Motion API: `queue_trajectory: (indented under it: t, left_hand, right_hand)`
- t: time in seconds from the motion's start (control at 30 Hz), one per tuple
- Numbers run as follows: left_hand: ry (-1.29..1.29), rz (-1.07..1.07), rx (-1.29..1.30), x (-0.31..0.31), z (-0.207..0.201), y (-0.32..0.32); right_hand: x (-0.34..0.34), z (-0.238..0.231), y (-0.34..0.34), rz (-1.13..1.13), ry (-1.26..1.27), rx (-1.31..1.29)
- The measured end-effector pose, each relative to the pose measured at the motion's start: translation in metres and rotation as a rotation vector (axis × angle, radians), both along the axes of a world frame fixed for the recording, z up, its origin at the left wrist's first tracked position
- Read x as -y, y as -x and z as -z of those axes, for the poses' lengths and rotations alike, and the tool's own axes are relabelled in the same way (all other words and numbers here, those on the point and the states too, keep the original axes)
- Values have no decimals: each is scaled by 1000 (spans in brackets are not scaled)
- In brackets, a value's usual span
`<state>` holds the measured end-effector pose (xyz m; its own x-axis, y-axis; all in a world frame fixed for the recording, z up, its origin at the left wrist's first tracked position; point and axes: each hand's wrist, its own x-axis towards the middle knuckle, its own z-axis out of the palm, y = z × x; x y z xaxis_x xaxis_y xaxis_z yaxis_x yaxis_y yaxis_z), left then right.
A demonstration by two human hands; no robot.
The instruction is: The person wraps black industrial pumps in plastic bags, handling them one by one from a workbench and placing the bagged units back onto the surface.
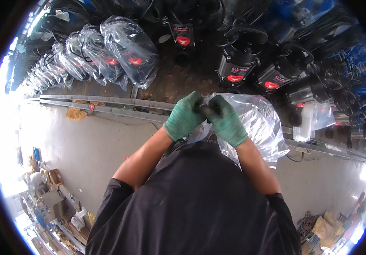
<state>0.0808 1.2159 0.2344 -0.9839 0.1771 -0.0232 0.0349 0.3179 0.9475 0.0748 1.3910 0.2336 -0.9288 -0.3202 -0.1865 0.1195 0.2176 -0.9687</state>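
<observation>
In front of my chest, both hands meet in green work gloves with dark fingers. My left hand (184,117) is closed, its fingertips pinching the edge of a clear plastic bag (257,117). Right beside it, my right hand (227,122) also grips the bag's edge with curled fingers. The bag spreads out to the right of my right hand and hangs down past my forearm. Just beyond my hands stands a black cylindrical motor unit (237,63) with a red label and a top handle, uncovered. My fingertips are partly hidden by the gloves.
A dark bench with a metal edge rail (106,104) runs across. Bagged units (130,53) line its left side; bare units (280,70) stand on the right. More clear bags (306,121) lie at the right edge. Cartons (55,202) sit on the floor behind left.
</observation>
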Motion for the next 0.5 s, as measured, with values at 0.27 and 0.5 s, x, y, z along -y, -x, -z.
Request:
queue_trajectory:
  t: [0.27, 0.5]
  left_hand:
    - [-560, -150, 451, 5, 4, -25]
    - [-1317, -565, 557, 50, 67, -41]
  right_hand:
    - [-23, 27, -12, 68, 205, -42]
    - [-61, 86, -6, 577, 877, 415]
